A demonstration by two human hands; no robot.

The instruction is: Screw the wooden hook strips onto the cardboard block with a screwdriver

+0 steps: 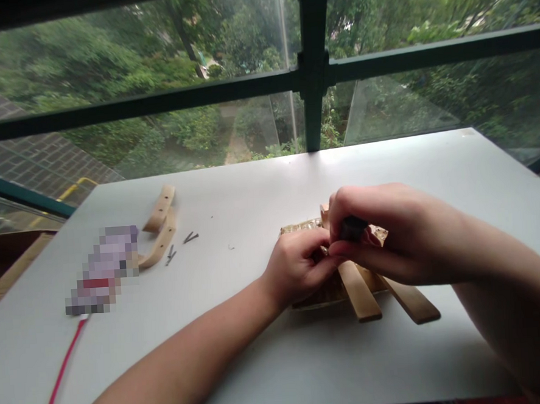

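My right hand (382, 235) is closed round a small black tool (352, 227), held over a wooden assembly (371, 290) of light slats and a woven panel on the white table (270, 360). My left hand (299, 267) pinches at the same spot, fingertips touching the assembly just below the tool; what it pinches is hidden. Two slats stick out toward me from under the hands.
Two drilled wooden strips (160, 228) lie at the left with a few dark screws (181, 245) beside them. A blurred-out object (103, 270) with a red cord (63, 370) lies further left. A window with dark green frame (310, 71) rises behind the table's far edge.
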